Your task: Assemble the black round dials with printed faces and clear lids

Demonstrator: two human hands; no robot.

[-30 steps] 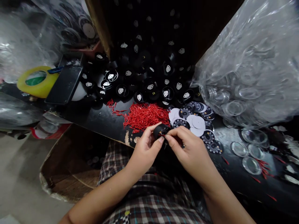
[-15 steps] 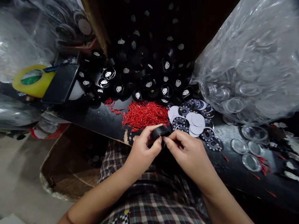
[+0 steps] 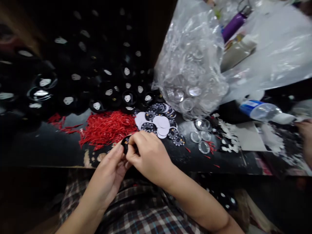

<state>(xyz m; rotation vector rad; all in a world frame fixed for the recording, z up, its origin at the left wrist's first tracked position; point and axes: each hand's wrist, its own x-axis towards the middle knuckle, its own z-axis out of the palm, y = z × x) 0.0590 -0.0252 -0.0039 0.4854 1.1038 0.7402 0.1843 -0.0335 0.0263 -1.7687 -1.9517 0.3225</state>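
My left hand (image 3: 110,167) is closed around a small black round case (image 3: 125,142), whose marked dial face shows partly beside my fingers. My right hand (image 3: 149,157) pinches at that face, thumb and forefinger pressed together; whatever they hold is hidden. Just beyond my hands lies a heap of red pointers (image 3: 104,128). To its right, printed dial discs (image 3: 148,126) overlap, some with their white backs (image 3: 161,122) up. Many black round cases (image 3: 97,105) with white plates inside them fill the dark area behind.
A plastic bag of clear round covers (image 3: 190,71) stands behind the discs. Loose clear covers (image 3: 204,147) and a few red pointers lie at right. Further right are white scraps (image 3: 229,136), a plastic bottle (image 3: 264,110) on its side and another person's hand (image 3: 305,136).
The view has swung to the right, bringing in the bottle and another person's hand. The case has turned so its dial face shows, and my right hand has moved over it.
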